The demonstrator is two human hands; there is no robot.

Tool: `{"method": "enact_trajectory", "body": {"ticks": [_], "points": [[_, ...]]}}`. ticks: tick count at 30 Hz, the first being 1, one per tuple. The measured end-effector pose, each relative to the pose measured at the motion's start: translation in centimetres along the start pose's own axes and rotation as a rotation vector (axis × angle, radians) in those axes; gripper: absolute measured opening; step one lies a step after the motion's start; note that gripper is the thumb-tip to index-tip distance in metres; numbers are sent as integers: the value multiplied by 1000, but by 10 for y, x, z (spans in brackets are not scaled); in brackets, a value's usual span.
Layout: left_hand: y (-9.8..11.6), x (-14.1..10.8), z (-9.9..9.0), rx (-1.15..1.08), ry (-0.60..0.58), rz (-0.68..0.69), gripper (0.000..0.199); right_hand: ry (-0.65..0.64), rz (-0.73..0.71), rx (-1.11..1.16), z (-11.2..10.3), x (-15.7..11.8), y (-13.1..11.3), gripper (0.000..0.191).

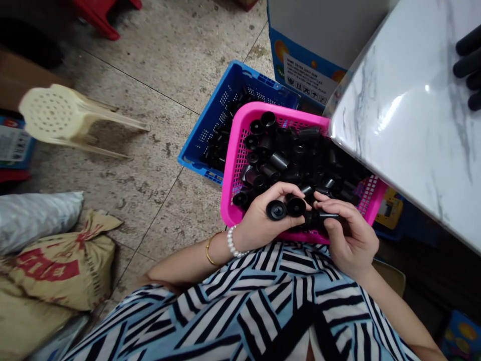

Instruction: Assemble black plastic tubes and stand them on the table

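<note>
My left hand (272, 208) is closed around a pair of short black plastic cylinders (295, 205), their round ends facing up toward me. Close beside it, my right hand (349, 233) pinches another black cylindrical piece (326, 215) between thumb and fingers. The inner ends of the pieces meet in shadow between the hands, so I cannot tell whether they are joined. Both hands are over the near side of a pink plastic basket (236, 145), which holds many loose black cylinders (280, 160) lying in all directions.
Under and behind the pink basket stands a blue crate (203, 128) with more black parts. A marbled white table (409, 115) juts in from the right, black cylinders (469, 65) on it. A printed carton (304, 60) stands behind. Left are a cream plastic stool (56, 113) and tied sacks (67, 260).
</note>
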State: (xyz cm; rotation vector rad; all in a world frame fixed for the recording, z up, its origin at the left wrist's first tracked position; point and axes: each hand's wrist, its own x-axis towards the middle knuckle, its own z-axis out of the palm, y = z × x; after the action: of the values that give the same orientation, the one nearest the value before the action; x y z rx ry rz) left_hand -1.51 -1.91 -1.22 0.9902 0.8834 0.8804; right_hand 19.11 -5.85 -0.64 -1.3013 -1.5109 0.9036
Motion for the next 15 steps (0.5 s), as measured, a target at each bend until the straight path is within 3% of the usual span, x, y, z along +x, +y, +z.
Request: {"method": "enact_trajectory", "body": {"ticks": [11, 15], "points": [[5, 0, 3, 100, 28, 72, 36, 81, -19, 41, 6, -5, 1, 23], [7, 1, 6, 124, 49, 62, 35, 6, -23, -11, 8, -8, 3, 28]]}}
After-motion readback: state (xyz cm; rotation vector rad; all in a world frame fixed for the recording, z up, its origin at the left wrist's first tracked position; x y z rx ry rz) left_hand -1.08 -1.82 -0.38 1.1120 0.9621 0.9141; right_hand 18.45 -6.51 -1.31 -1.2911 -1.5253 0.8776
